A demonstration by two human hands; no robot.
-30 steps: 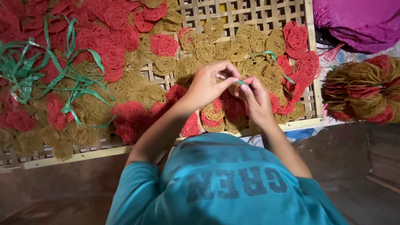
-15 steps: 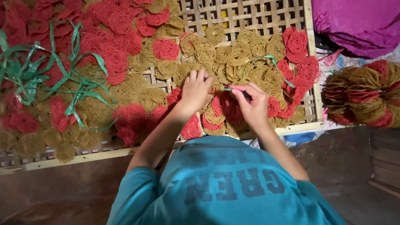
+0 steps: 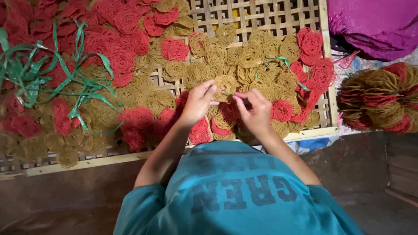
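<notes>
Nearest the camera is the person's teal shirt (image 3: 235,196), filling the lower middle, with both bare forearms reaching away from it over a brown floor (image 3: 65,196).

Just beyond, the left hand (image 3: 197,104) and the right hand (image 3: 257,111) meet above the near edge of a woven bamboo tray (image 3: 261,17). The left grip is closed: thumb and fingertips pinch the rim of a tan noodle-like coil (image 3: 225,83), which stands just past the fingertips, between the two hands and a little above them. The right grip is also closed, its thumb and forefinger pinched on a thin green strip (image 3: 228,93) that runs from those fingertips across the small gap to the coil. So the coil sits at the far tips of both grips, not in either palm. Under the hands lies a small stack of red and tan coils (image 3: 217,124).

Farther out, the tray carries many more flat coils: tan ones (image 3: 244,54) in the middle, red ones (image 3: 311,43) toward the right edge and a thick red spread (image 3: 117,30) at the upper left. A loose tangle of green plastic strips (image 3: 56,78) lies over the coils on the left.

Off the tray on the right rests a tied bundle of red and tan coils (image 3: 379,102), and beyond it a purple bag (image 3: 374,21).
</notes>
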